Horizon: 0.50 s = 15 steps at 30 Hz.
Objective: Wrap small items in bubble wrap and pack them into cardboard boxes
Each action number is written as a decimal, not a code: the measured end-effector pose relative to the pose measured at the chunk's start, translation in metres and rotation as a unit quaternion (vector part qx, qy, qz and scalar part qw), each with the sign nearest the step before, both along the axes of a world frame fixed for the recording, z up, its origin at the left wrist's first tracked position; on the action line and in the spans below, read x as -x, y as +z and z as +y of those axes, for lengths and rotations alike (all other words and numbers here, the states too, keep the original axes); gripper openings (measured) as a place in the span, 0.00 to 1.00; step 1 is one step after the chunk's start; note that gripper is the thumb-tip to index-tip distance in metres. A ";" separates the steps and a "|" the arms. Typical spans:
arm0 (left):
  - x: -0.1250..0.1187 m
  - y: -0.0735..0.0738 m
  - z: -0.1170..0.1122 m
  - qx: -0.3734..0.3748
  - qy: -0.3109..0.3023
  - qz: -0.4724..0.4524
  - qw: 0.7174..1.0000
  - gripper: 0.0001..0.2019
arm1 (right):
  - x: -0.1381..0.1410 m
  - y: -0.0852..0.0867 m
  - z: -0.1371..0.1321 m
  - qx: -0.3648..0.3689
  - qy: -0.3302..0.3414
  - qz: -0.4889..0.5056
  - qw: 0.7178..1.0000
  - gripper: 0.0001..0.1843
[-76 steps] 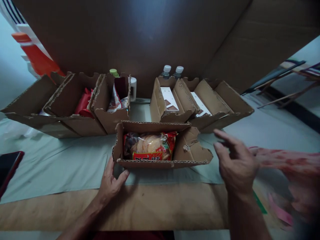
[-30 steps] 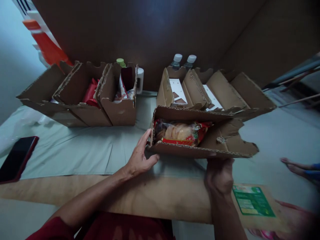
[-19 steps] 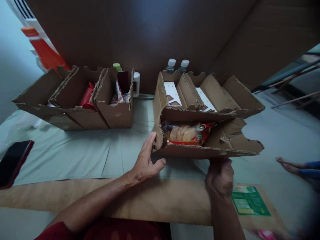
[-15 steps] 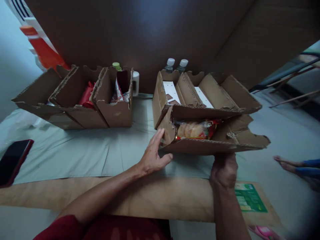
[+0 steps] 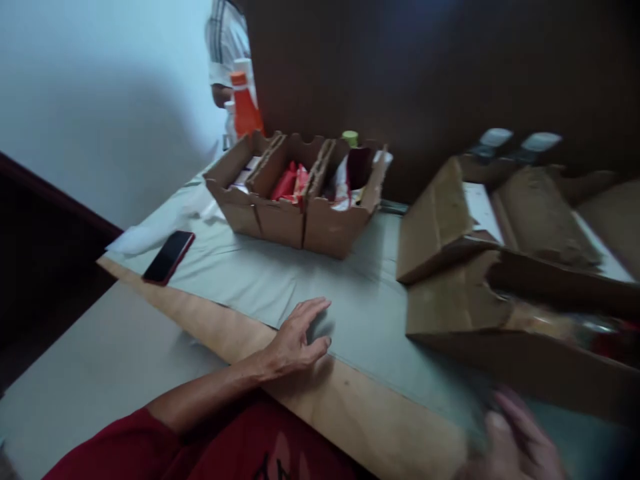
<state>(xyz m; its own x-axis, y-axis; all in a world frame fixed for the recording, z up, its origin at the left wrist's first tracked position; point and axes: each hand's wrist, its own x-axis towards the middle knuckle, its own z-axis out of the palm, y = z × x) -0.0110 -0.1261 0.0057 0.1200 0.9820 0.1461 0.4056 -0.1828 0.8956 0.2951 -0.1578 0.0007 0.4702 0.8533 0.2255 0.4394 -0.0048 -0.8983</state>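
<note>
grey cloth [image 5: 300, 280] covers the wooden worktop [image 5: 360, 413] before a dark brown wall. left hand [image 5: 295, 343] lies flat on the cloth's edge, fingers [image 5: 315, 308] loosely spread, holding nothing. one cardboard box [image 5: 465, 313] with a snack packet [image 5: 545, 327] sits to its right, apart. right hand [image 5: 510, 447], blurred, is near that box's front; its grip cannot be told. two white bottle caps [image 5: 493, 138] show behind, one phone [image 5: 169, 257] far left.

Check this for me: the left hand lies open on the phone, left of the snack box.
Not right. The left hand lies open on the cloth, left of the snack box; the phone lies apart from it, farther left. The head view shows it.
</note>
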 end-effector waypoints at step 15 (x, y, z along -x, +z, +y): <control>0.269 0.040 0.036 -0.127 0.333 0.197 0.913 0.14 | 0.173 -0.028 0.040 -0.137 0.412 -0.268 0.860 0.12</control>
